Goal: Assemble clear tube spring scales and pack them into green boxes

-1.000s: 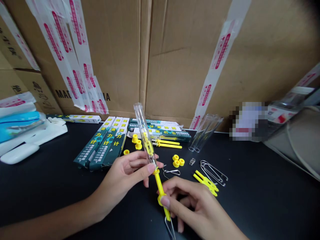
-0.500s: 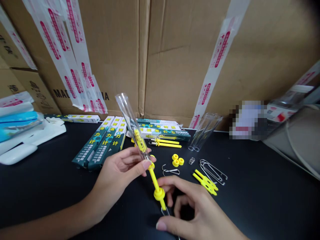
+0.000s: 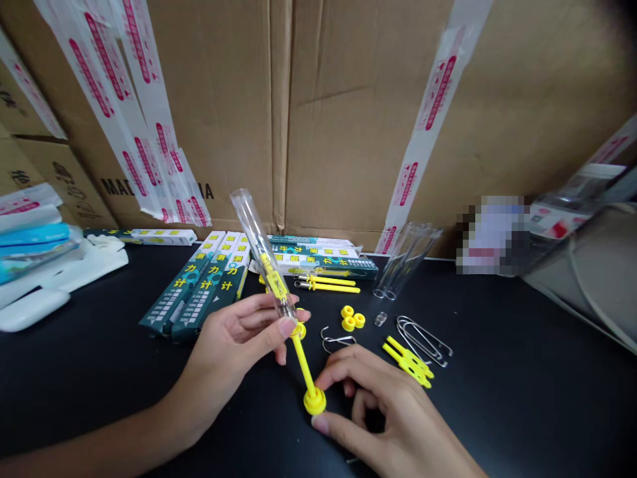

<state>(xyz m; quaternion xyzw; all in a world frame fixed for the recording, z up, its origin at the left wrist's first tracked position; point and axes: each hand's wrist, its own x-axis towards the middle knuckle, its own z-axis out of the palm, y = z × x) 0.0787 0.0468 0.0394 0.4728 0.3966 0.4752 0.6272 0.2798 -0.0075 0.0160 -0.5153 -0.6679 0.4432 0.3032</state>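
My left hand [image 3: 239, 348] pinches the lower end of a clear plastic tube [image 3: 256, 242] that tilts up and to the left. A yellow rod [image 3: 300, 355] runs out of the tube's lower end down to a yellow round cap [image 3: 314, 401]. My right hand [image 3: 385, 415] has its thumb and forefinger closed around that cap and the rod's lower end. The rod's lower tip is hidden behind my right hand.
On the black table lie green and white boxes [image 3: 199, 285], loose yellow caps [image 3: 349, 318], a small spring [image 3: 381, 318], wire hooks [image 3: 423, 338], yellow rods [image 3: 408, 362] and spare clear tubes [image 3: 405, 262]. Cardboard boxes [image 3: 348, 113] stand behind. White packets [image 3: 44, 265] lie at the left.
The tube has tipped further left and lower. The yellow cap has slid down the rod, and my right hand has shifted from the rod's middle to the cap near the table.
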